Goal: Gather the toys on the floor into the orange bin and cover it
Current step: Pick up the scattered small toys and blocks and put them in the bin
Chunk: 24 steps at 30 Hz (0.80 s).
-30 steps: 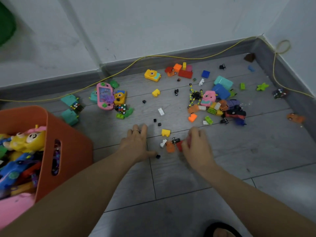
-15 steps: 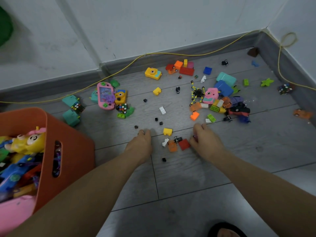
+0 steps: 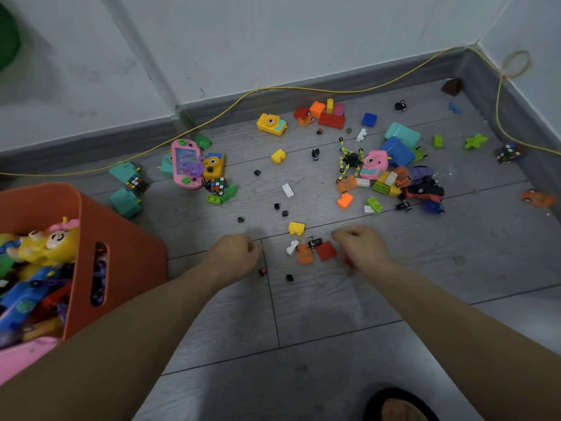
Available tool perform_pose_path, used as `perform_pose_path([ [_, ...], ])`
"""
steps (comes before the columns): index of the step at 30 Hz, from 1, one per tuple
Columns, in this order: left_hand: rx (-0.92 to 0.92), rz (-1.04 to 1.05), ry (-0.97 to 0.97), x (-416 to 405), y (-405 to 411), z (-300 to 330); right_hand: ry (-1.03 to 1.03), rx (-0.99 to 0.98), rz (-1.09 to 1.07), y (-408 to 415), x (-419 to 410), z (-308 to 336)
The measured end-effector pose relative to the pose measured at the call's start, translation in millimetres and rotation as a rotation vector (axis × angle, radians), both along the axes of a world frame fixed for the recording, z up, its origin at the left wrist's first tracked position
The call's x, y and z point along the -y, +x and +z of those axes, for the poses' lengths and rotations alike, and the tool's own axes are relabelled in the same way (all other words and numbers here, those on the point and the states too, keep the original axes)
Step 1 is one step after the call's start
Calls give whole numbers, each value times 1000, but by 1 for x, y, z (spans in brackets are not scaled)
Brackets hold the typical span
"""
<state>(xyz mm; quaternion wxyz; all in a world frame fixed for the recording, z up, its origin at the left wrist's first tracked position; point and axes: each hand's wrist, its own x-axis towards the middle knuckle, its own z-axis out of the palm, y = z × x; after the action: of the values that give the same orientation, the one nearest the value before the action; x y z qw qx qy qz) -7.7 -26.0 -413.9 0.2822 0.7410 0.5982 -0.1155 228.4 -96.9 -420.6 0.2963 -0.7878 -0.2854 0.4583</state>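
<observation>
Hands low over the grey floor point(image 3: 318, 314), both with fingers curled in

Far to the left, big orange plastic bin point(image 3: 130, 253), top open, full of toys already, no cover on it yet

Next, left hand point(image 3: 236, 256), closed like a fist; can't tell if anything is inside. Nearer to the bin than the other hand

Just right of it, tiny black cube point(image 3: 290, 278) alone on the floor

Then the little pile, right between the two hands: small white piece point(image 3: 292, 247), see-through orange block point(image 3: 305, 253), flat red square block point(image 3: 326, 251), with a yellow plastic brick point(image 3: 296, 228) just behind. Red block almost touching the right hand

Right hand point(image 3: 361, 247), curled round what looks like a small pink piece point(image 3: 346, 258), blurry, only a bit of it showing

Farther back and to the right, a big heap of toys around a pink toy camera point(image 3: 375, 165), well apart from both hands

Best guess for the next move: scoop the little pile from both sides, then carry it left to the bin
</observation>
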Motion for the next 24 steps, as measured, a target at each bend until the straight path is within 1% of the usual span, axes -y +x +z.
perform_pose_path([
  [1,-85,-132,16,5,-2,1,28,152,89,-2,1,-3],
  [2,-145,-224,14,10,-3,0,43,244,169,-5,2,-5],
  [3,-172,-272,1,15,-3,-1,42,308,243,-8,5,-8],
  [5,-190,-312,8,22,1,-3,21,417,384,-15,8,-14],
  [8,-275,-452,92,26,11,-5,44,567,565,-18,14,-19],
  [11,-295,-523,54,25,16,-7,57,614,634,-17,16,-17],
  [13,-204,-459,-31,23,18,-4,52,642,685,-17,17,-14],
  [14,-112,-365,-87,22,19,-1,52,667,718,-17,17,-11],
  [16,142,-73,-233,20,24,6,44,707,756,-16,18,-10],
  [17,265,87,-331,19,27,10,27,692,741,-15,19,-9],
  [18,366,236,-446,18,29,15,13,623,679,-15,19,-8],
  [19,449,366,-570,17,30,19,2,491,574,-16,18,-6],
  [20,522,465,-693,17,30,21,-7,303,431,-17,17,-3],
  [22,662,578,-879,16,29,27,-41,-141,125,-20,16,7],
  [23,714,604,-936,15,28,28,-48,-356,3,-20,16,13],
  [24,751,614,-974,15,28,31,-40,-553,-73,-20,16,19],
])
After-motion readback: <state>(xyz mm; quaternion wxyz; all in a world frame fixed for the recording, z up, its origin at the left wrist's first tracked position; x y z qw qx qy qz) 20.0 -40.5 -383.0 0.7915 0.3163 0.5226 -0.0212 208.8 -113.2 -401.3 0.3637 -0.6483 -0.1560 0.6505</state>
